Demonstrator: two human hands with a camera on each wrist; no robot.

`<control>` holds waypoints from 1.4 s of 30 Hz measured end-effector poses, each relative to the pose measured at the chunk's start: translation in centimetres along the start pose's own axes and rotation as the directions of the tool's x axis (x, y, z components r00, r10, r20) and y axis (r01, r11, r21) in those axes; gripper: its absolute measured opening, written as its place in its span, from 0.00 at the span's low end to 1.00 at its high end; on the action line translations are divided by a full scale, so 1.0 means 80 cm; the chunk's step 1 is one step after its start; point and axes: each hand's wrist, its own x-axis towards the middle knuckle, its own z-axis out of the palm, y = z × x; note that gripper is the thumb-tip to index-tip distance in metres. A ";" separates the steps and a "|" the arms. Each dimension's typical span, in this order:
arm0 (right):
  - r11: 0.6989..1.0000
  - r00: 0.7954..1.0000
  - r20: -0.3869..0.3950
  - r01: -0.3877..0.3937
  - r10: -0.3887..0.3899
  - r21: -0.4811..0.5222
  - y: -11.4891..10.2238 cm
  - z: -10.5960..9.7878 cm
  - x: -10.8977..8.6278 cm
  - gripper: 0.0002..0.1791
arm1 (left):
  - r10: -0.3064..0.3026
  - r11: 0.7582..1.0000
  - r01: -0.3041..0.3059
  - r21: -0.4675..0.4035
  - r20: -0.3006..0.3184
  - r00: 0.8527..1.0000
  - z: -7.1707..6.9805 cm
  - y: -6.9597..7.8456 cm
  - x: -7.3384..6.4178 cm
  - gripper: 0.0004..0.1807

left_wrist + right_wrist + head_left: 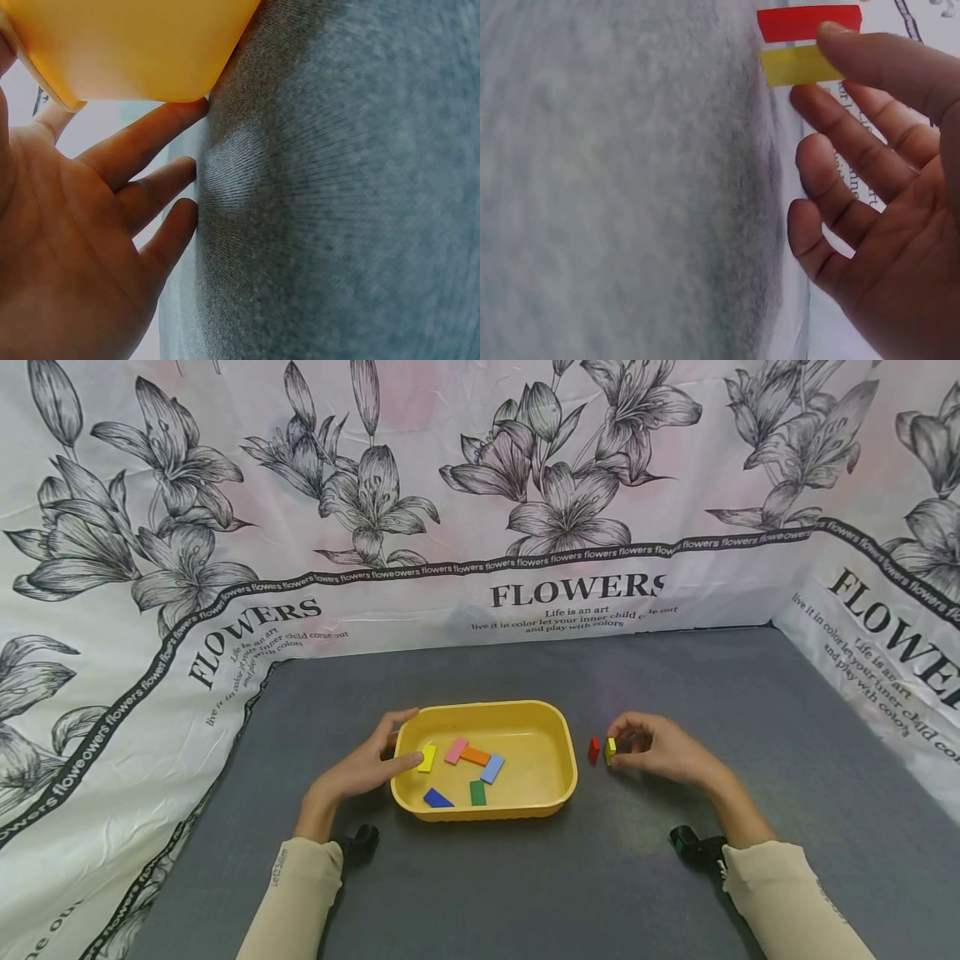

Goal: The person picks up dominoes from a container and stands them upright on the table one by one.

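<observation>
Yellow tray (528, 764), centre: holds left edge with left fingers (146, 142). Centre right, pinches yellow block (799, 66) with right fingers (889, 66) beside red block (594, 750); worktop (525, 893) room below.

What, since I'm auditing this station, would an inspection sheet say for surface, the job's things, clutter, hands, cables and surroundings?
Surface: dark grey tabletop.
Job's things: yellow tray with six coloured blocks lying inside; red block and standing yellow block upright outside, right of the tray.
Clutter: nothing seen.
Hands: left hand grips the tray's left end, thumb over the rim; right hand pinches the standing yellow block.
Cables: nothing seen.
Surroundings: white floral sheeting behind and at both sides.
</observation>
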 end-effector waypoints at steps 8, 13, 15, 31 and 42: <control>0.998 0.999 -0.041 0.018 -0.021 -0.063 -0.018 -0.014 -0.003 0.27 | 0.001 1.000 -0.001 -0.010 0.007 1.000 -0.001 -0.003 0.001 0.44; 0.984 0.990 -0.071 0.115 -0.125 -0.134 -0.044 -0.011 0.004 0.28 | 0.004 1.000 -0.004 -0.011 0.009 1.000 -0.003 -0.002 0.000 0.45; 0.965 0.974 -0.083 0.192 -0.210 -0.177 -0.057 -0.004 0.012 0.27 | 0.002 1.000 -0.002 -0.011 0.008 1.000 -0.004 -0.002 0.000 0.45; 0.732 0.886 0.253 0.464 -0.389 -0.499 -0.142 0.099 0.090 0.13 | 0.003 1.000 -0.003 0.000 0.002 1.000 -0.004 -0.002 0.002 0.44; 0.676 0.892 0.332 0.451 -0.308 -0.583 -0.148 0.135 0.110 0.09 | 0.005 1.000 -0.005 0.008 -0.006 1.000 -0.004 -0.004 0.003 0.44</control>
